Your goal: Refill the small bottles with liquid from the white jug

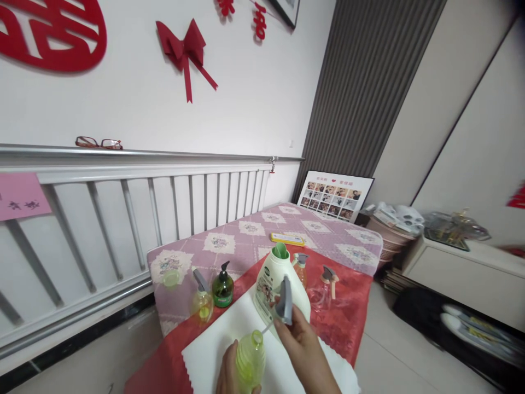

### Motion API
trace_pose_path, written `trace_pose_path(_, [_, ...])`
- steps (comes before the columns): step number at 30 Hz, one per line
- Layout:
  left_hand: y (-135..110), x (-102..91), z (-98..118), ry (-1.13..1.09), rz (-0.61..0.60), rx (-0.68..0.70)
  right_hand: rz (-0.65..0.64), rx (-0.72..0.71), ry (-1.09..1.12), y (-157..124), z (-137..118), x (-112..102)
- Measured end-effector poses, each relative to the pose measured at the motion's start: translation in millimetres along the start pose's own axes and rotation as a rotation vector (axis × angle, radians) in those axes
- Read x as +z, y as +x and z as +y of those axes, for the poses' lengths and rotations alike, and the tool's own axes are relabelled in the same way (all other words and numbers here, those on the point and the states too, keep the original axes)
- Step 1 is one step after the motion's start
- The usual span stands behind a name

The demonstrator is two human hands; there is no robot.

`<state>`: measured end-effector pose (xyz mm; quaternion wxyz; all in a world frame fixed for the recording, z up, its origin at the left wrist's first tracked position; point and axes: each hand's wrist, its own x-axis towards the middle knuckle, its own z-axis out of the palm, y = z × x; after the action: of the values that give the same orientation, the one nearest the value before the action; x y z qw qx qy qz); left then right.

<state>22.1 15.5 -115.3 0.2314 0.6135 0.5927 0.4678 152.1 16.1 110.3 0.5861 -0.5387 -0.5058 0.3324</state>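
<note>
Near the desk's left edge, on the purple cloth: green cap [170,278], yellow spray bottle [202,303] with grey trigger, dark green pump bottle [222,287].

Front edge, on the white cloth [209,355]: left hand [228,377] wrapped around the yellow-green bottle [250,361], fingers closed on its body, neck open and facing up. Hand mostly cut off by the frame's bottom edge.

Right hand [301,339] pinched shut on the grey spray head [284,301], held just above and right of the bottle neck. Its thin dip tube [267,327] slants down toward the opening.

To do this well, I'd say: keep the bottle upright and steady, line the tube tip over the neck before lowering, and don't tilt the head or the tube will catch the rim.

Behind the spray head: white detergent jug [268,284] with green cap, an orange-tinted bottle [301,269] partly hidden by it, then a clear pink spray bottle [324,290] on the red cloth [348,312]. Yellow flat item [287,238] further back.

Hard to tell: whether the tube tip is already inside the neck; jug label unreadable; right side of the room blurred.
</note>
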Motion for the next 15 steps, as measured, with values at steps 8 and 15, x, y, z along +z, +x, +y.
trace_pose_path(8, [-2, 2.5, 1, -0.007, 0.032, 0.040, -0.284, 0.095, -0.232, -18, 59, 13])
trace_pose_path(15, [2, -5.2, 11, 0.008, -0.067, 0.016, -0.383, 0.130, -0.239, -9, 55, 7])
